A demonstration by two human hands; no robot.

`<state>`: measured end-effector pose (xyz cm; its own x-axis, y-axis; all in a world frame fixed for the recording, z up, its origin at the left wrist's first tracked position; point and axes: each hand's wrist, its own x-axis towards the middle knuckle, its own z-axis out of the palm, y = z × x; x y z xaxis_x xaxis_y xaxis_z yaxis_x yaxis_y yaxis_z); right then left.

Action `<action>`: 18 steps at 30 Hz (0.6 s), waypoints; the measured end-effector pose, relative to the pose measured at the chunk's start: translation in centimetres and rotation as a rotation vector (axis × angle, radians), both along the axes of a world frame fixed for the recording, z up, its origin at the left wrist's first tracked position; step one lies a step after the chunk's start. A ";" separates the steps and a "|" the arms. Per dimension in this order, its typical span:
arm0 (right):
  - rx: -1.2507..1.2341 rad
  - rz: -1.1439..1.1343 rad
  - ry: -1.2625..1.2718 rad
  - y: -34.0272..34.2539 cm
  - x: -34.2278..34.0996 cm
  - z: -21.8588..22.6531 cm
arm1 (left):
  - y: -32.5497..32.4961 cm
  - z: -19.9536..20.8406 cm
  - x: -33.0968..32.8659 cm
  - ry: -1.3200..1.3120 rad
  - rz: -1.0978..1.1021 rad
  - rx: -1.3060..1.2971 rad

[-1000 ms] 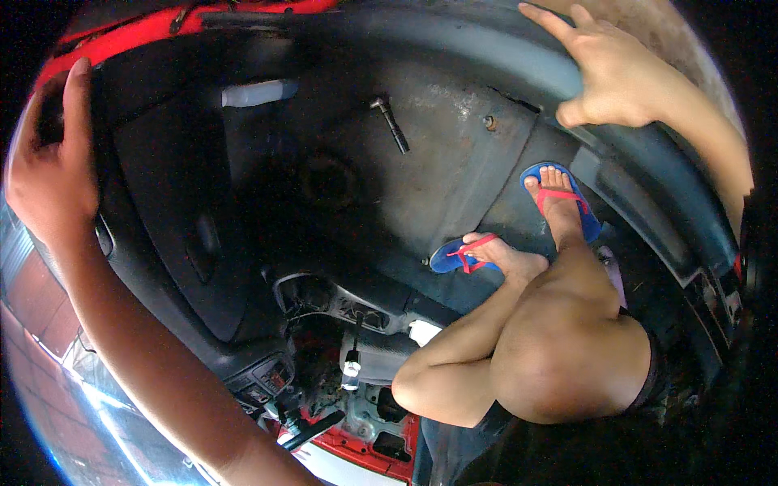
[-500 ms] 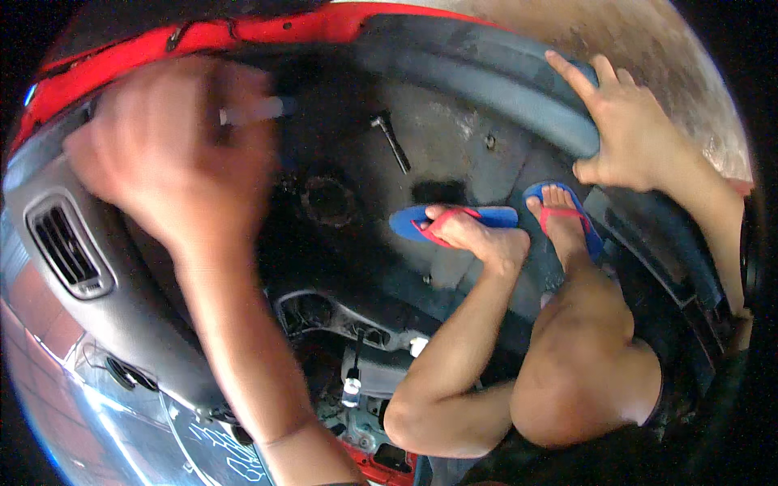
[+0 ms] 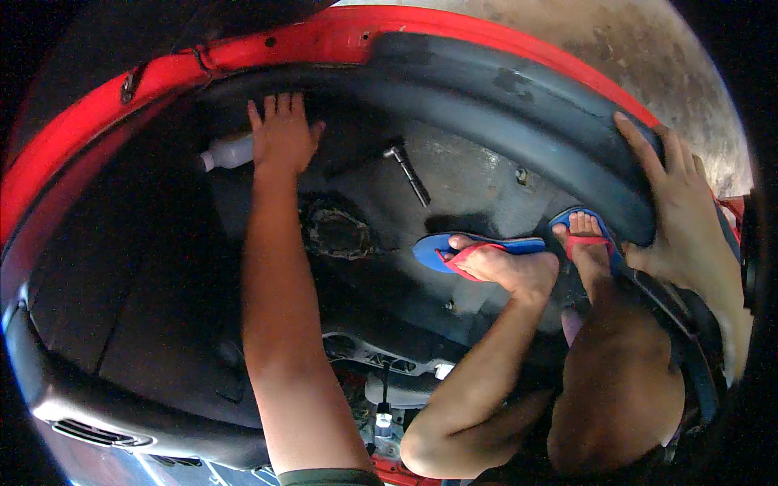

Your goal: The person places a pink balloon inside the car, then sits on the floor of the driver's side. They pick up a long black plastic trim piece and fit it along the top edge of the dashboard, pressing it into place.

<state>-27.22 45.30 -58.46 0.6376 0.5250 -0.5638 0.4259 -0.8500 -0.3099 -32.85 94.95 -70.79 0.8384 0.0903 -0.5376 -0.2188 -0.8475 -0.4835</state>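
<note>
lying unheld, the wrench [image 3: 409,176] has the spread left hand [image 3: 284,136] and ungripped bottle [image 3: 232,152] to its left, the spread right hand [image 3: 682,209] over sill trim [image 3: 506,93] rightward; nothing seems lifted yet.

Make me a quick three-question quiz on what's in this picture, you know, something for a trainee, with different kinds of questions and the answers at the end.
1. Which hand is closer to the pale bottle?
2. True or false: the metal-headed wrench lies on the floor, in neither hand.
3. Pick one. The sandals on the person's feet are:
a) all black
b) green with white straps
c) blue with pinkish-red straps

Key:
1. The left hand; the right hand is spread at the dark trim instead.
2. True.
3. c
</note>
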 end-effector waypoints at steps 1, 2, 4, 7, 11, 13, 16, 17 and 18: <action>-0.014 -0.028 0.019 -0.1 0.1 0.3 | 0.1 0.4 1.1 0.059 0.064 0.054; -0.013 -0.045 0.027 -0.3 -0.1 0.6 | 0.2 0.7 1.7 0.060 0.063 0.064; 0.023 -0.055 0.006 -1.1 -0.9 0.6 | 0.5 1.1 2.3 0.061 0.061 0.083; 0.066 -0.049 -0.049 -1.7 -1.5 0.8 | 0.2 1.9 2.1 0.011 0.109 0.002; 0.060 -0.065 -0.019 -1.5 -1.0 0.0 | 1.0 2.0 0.1 -0.122 0.070 -0.032; 0.086 -0.050 -0.015 -1.0 -0.9 -0.3 | 1.3 2.0 -0.7 -0.141 0.013 -0.009; 0.150 -0.040 0.023 -0.9 -0.5 -0.7 | 2.9 1.4 -1.9 -0.273 -0.098 -0.089; 0.176 -0.045 0.047 -1.0 -0.4 -0.9 | 3.7 1.6 -2.4 -0.258 -0.061 -0.131; 0.196 -0.065 0.086 -1.2 -0.1 -1.4 | 3.9 1.9 -2.4 -0.242 -0.027 -0.180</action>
